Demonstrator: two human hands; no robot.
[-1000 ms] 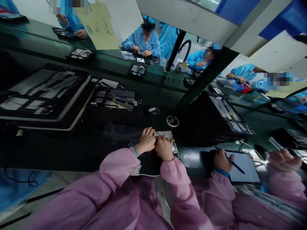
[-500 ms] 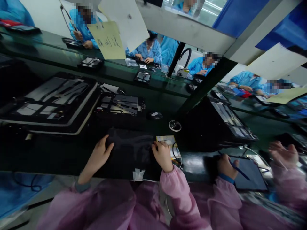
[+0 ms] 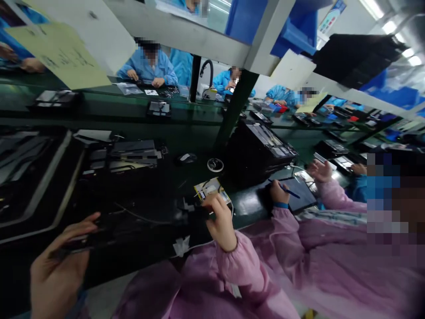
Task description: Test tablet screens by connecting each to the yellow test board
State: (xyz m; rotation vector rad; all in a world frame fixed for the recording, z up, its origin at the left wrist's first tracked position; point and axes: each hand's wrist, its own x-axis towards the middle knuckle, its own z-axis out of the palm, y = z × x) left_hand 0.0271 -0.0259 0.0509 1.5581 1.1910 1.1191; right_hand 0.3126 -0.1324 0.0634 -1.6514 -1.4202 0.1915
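A long flat black panel (image 3: 142, 219) lies across the dark bench in front of me. My left hand (image 3: 58, 268) is at the lower left, its fingers curled round the panel's left end and raised close to the camera. My right hand (image 3: 219, 221) is closed on the panel's right end, thumb on top. Just beyond my right hand lies a small yellowish board (image 3: 210, 189) with wires on it. A scrap of white tape (image 3: 181, 245) sticks to the bench edge below the panel.
A person in a pink sleeve to my right holds a blue pen (image 3: 286, 190) over a dark tablet (image 3: 300, 197). A stack of black trays (image 3: 262, 148), a tape roll (image 3: 215, 165), a parts tray (image 3: 122, 155) and a large tray (image 3: 29, 177) stand behind. People in blue sit beyond the green conveyor (image 3: 109, 108).
My left hand has left the small board, slid to the panel's left end and taken hold of it. My right hand stayed at the right end. The view has swung to the right.
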